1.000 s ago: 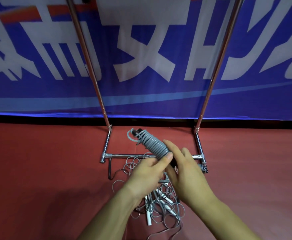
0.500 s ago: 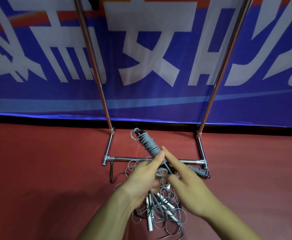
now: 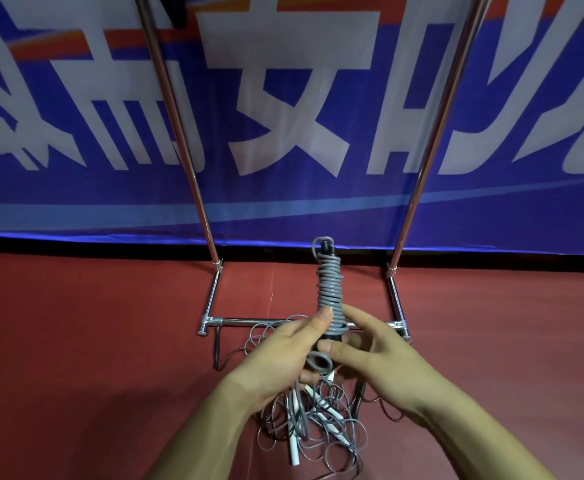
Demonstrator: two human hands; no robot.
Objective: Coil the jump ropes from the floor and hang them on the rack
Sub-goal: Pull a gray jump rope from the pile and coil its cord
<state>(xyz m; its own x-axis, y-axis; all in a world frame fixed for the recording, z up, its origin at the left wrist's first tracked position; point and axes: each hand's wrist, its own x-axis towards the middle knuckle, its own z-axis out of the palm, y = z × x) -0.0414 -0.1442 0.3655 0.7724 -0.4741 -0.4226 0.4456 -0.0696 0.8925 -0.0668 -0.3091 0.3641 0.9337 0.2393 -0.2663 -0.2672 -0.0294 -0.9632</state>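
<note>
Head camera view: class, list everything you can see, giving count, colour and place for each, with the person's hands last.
coiled jump rope: one, grey, black handle ends, held upright before the rack.
loose jump ropes: tangled pile, count unclear, grey with white handles, on the floor under the hands.
rack: one, chrome, standing before the banner.
banner: one, blue with white characters, behind the rack.
floor: red, underfoot.
left hand: one, grips the coil's lower end.
right hand: one, pinches the coil beside it.

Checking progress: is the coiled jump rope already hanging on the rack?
No, the coiled rope is held upright by the left hand and right hand, low in front of the rack, not hung on it.
</note>
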